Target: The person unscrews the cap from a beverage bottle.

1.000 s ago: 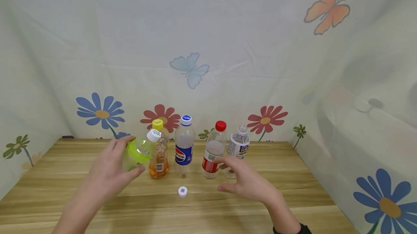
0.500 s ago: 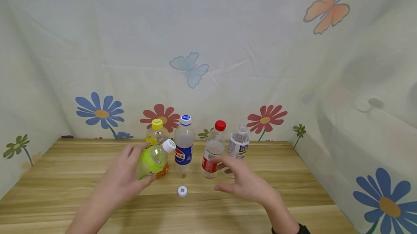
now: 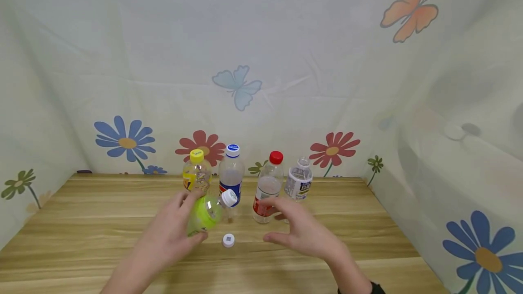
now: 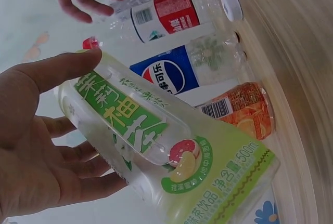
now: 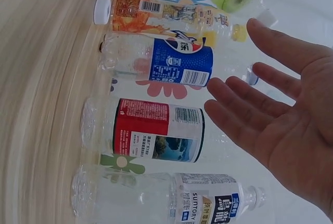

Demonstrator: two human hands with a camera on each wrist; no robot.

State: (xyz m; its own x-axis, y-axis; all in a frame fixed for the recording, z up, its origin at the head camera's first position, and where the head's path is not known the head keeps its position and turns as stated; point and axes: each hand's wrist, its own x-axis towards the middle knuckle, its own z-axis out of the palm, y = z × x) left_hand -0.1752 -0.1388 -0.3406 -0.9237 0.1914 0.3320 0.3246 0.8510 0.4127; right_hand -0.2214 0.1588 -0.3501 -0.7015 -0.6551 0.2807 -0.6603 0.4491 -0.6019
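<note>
My left hand [image 3: 163, 230] grips a green-labelled tea bottle [image 3: 206, 213] round its body, thumb on the near side. The bottle is tilted, its white cap [image 3: 229, 197] pointing up and to the right. In the left wrist view, the label of this tea bottle [image 4: 156, 130] faces the camera and the fingers pass behind it. My right hand [image 3: 304, 228] hovers with fingers apart and holds nothing, in front of the red-capped bottle [image 3: 268, 189]. A loose white cap [image 3: 229, 240] lies on the table between the hands.
A yellow-capped orange drink bottle [image 3: 197, 173], a Pepsi bottle [image 3: 231, 173] and an uncapped Suntory bottle [image 3: 299, 184] stand in a row with the red-capped one. The wooden table [image 3: 102, 207] ends at a flowered cloth backdrop [image 3: 261, 121].
My left hand has carried the tea bottle right and slightly down, now in front of the orange drink and Pepsi bottles, tilting it further. The right hand has drifted slightly left.
</note>
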